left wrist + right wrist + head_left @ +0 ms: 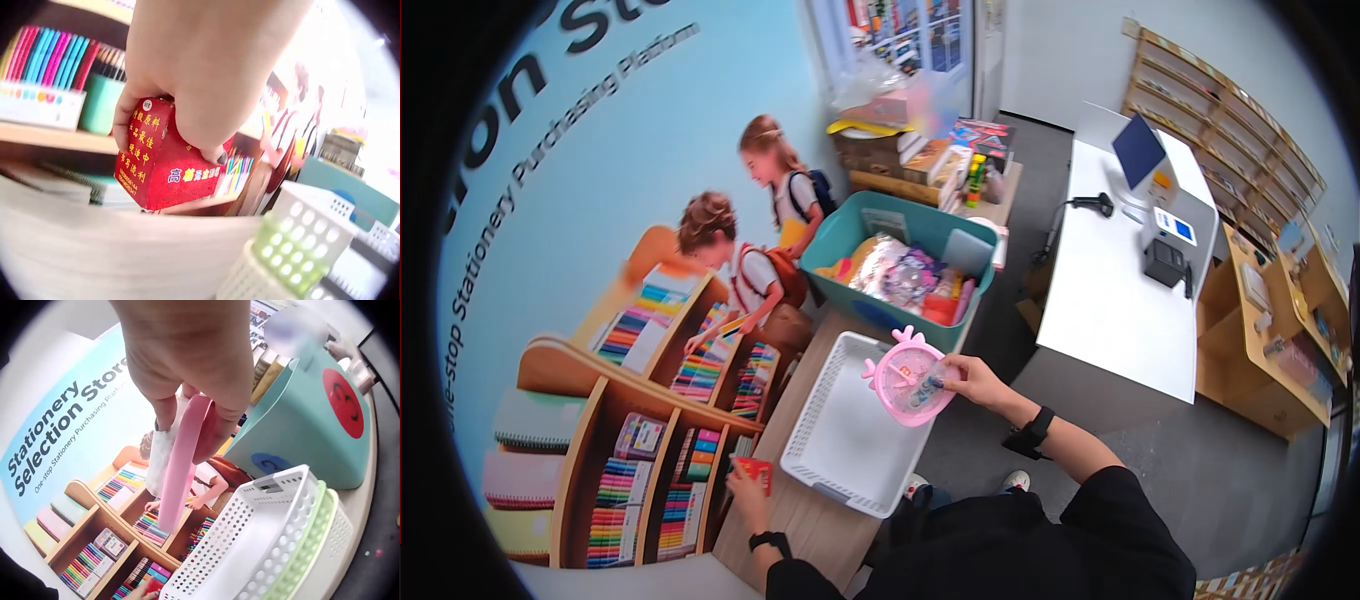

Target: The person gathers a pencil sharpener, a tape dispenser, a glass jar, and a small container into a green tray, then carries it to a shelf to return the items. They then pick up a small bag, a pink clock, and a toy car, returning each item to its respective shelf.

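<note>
My left hand (748, 496) grips a small red chalk box (181, 164) with yellow and white lettering, low over the wooden table, left of the white basket. In the left wrist view, thumb and fingers lie on opposite sides of the box. My right hand (975, 381) pinches the rim of a pink round clock-like thing (897, 372) with antler shapes on top, held over the right side of the white basket (840, 440). A small clear packet (926, 393) is held against its face by the same fingers. The bottom of the white basket shows bare.
Behind the white basket stands a teal bin (860, 215) filled with colourful packets. Green and cream baskets (331, 544) nest under the white one. A printed wall (600, 200) borders the table's left. Across the floor is a white counter (1090, 300) with a scanner (1092, 204).
</note>
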A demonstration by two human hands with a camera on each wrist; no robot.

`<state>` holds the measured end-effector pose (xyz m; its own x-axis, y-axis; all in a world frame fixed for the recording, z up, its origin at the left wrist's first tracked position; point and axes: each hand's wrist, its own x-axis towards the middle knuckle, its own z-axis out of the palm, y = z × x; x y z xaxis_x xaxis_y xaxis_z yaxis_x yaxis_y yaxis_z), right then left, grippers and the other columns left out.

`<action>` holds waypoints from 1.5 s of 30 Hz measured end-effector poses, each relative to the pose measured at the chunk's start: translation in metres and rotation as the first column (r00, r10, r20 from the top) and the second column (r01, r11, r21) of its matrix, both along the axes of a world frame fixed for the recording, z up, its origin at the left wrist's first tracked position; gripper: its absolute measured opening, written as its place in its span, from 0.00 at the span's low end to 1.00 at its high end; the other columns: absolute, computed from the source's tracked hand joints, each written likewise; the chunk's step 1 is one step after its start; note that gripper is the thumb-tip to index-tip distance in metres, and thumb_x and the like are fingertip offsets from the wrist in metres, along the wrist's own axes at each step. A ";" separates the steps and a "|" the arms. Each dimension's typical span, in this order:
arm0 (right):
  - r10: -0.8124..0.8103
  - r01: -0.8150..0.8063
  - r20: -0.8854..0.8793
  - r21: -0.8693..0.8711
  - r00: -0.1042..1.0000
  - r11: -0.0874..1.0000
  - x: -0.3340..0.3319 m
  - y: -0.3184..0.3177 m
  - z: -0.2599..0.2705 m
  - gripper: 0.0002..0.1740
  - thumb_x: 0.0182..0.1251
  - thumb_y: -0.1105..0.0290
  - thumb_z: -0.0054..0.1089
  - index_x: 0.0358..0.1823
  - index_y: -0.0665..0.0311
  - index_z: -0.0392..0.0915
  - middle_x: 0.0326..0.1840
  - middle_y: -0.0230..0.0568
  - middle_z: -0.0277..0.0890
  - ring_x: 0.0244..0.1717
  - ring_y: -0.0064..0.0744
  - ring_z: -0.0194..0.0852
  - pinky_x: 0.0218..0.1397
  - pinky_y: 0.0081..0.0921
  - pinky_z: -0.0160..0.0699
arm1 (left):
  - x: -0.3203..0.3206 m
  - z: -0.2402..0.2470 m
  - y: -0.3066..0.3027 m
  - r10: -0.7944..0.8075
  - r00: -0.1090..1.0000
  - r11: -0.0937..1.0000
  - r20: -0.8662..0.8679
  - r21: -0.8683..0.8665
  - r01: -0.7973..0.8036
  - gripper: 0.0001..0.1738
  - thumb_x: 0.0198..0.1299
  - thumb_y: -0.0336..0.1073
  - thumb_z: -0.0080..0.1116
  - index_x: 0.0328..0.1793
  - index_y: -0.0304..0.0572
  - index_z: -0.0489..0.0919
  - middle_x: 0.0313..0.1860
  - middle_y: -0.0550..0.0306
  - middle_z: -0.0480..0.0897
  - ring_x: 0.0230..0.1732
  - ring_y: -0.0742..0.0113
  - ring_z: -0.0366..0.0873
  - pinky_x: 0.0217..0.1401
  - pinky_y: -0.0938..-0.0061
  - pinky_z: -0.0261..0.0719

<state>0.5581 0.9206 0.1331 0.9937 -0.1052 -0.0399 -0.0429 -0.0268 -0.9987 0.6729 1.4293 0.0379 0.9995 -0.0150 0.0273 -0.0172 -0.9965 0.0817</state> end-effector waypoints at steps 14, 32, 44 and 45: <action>-0.232 0.262 0.157 -0.206 0.960 0.943 -0.195 -0.191 0.003 0.12 0.59 0.74 0.62 0.44 0.66 0.74 0.32 0.32 0.73 0.37 0.20 0.68 0.42 0.23 0.71 | -0.105 0.226 -0.412 -0.727 0.612 0.603 0.313 -0.137 0.786 0.41 0.52 0.36 0.62 0.73 0.47 0.58 0.52 0.45 0.69 0.53 0.47 0.69 0.53 0.61 0.71; -0.995 0.923 0.035 0.373 0.091 0.097 -0.579 -0.273 -0.013 0.08 0.60 0.77 0.59 0.39 0.63 0.69 0.35 0.25 0.70 0.37 0.14 0.70 0.42 0.15 0.73 | -0.512 0.191 -0.863 -0.771 -0.605 -0.635 0.200 -0.154 0.757 0.47 0.47 0.46 0.67 0.72 0.41 0.57 0.49 0.48 0.72 0.47 0.55 0.72 0.42 0.67 0.79; -0.959 0.873 0.028 0.421 -0.282 -0.244 -0.738 -0.358 -0.032 0.08 0.61 0.79 0.59 0.39 0.63 0.69 0.35 0.27 0.72 0.35 0.14 0.71 0.39 0.14 0.74 | -0.670 0.164 -1.014 -0.486 -0.800 -0.830 0.352 -0.471 0.297 0.40 0.44 0.37 0.69 0.67 0.56 0.66 0.60 0.49 0.68 0.57 0.52 0.71 0.54 0.64 0.78; -0.955 0.879 0.034 0.403 -0.294 -0.256 -0.750 -0.371 -0.031 0.08 0.61 0.78 0.59 0.39 0.63 0.69 0.35 0.27 0.72 0.35 0.14 0.71 0.39 0.14 0.73 | -0.681 0.164 -1.027 -0.511 -0.788 -0.795 0.344 -0.538 0.281 0.37 0.44 0.34 0.69 0.64 0.59 0.70 0.61 0.49 0.68 0.58 0.51 0.72 0.56 0.64 0.76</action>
